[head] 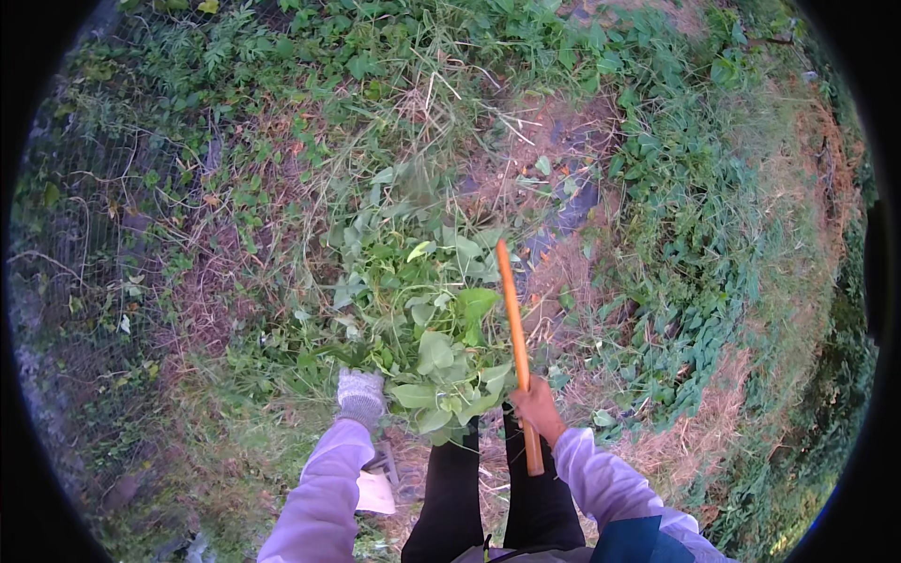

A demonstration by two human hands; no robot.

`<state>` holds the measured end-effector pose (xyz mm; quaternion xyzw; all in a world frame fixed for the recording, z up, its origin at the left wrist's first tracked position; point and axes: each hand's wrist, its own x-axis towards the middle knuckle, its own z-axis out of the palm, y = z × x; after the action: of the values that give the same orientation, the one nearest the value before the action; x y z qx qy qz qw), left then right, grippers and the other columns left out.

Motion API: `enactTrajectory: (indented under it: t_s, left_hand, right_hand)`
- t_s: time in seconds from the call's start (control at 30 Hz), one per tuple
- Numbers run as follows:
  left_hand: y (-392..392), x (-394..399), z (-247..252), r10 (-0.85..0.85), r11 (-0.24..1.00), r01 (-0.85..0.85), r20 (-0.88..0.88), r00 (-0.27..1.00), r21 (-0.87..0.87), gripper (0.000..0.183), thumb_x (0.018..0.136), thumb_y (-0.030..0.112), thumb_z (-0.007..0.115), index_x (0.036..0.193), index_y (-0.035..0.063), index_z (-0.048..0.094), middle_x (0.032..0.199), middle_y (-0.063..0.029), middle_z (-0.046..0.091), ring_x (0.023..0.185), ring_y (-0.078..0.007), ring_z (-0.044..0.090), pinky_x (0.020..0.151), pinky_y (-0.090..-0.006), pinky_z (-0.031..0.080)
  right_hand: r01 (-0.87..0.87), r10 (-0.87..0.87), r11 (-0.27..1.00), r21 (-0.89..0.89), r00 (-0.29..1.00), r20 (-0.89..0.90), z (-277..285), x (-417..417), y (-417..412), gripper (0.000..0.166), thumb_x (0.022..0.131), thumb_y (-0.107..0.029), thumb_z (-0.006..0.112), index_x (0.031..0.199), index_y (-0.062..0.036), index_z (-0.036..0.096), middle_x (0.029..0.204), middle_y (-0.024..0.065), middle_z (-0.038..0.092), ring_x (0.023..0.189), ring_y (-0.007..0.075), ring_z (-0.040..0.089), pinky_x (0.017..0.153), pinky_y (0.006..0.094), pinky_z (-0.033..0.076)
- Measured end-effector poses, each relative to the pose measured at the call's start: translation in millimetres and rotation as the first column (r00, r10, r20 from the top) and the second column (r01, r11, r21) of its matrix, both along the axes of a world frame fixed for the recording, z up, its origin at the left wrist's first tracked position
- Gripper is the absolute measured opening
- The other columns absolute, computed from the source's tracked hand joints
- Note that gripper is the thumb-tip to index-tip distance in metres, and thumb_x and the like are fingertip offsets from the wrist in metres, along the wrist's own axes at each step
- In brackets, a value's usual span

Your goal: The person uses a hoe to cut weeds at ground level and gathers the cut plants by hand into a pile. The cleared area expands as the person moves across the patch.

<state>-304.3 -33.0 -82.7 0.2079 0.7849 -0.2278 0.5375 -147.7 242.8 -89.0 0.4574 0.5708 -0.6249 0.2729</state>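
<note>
My left hand (pixel 360 395), in a grey knitted glove, is at the left edge of a bunch of green leafy vines (pixel 435 352). It looks closed on the stems, though leaves cover the fingertips. The bunch hangs in front of my legs, its broad leaves overlapping the dark trousers. My right hand (pixel 538 408), bare, grips an orange-brown wooden tool handle (pixel 515 320) near its lower end. The handle points away from me along the right side of the bunch. Whether a tool head sits at the far end cannot be made out among the leaves.
Wire mesh netting (pixel 84 267) overgrown with vines runs along the left. Dense creepers (pixel 662 232) cover the right side. Dark ground sheeting (pixel 570 204) shows through dry soil ahead. A pale object (pixel 375 491) lies beside my feet, partly behind my left sleeve.
</note>
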Motion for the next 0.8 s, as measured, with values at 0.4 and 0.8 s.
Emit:
enactTrajectory:
  t_s: [0.4,0.8]
  left_hand:
    - [-6.9,0.0,8.2,-0.141,0.990,0.141,-0.047,0.989,-0.001,0.045,0.085,0.031,0.055,0.126,0.0127,0.052,0.120,-0.0066,0.060,0.118,-0.0213,0.051,0.104,-0.0448,0.027]
    - [8.6,3.6,17.7,-0.076,0.996,0.076,0.004,0.997,-0.050,0.058,0.078,0.037,0.063,0.129,0.0127,0.050,0.124,-0.0059,0.058,0.120,-0.0213,0.050,0.108,-0.0429,0.025]
  right_hand:
    - [-0.199,0.223,0.958,-0.208,0.970,0.098,-27.4,39.0,-40.3,0.016,0.078,-0.010,0.061,0.082,0.0031,0.051,0.057,0.0080,0.052,0.045,0.0186,0.054,0.041,0.0341,0.044]
    - [-0.283,0.431,0.669,0.687,0.901,-0.050,-46.2,-50.9,92.5,0.022,0.078,-0.009,0.060,0.088,0.0046,0.047,0.069,0.0245,0.059,0.063,0.0366,0.063,0.056,0.0441,0.051]
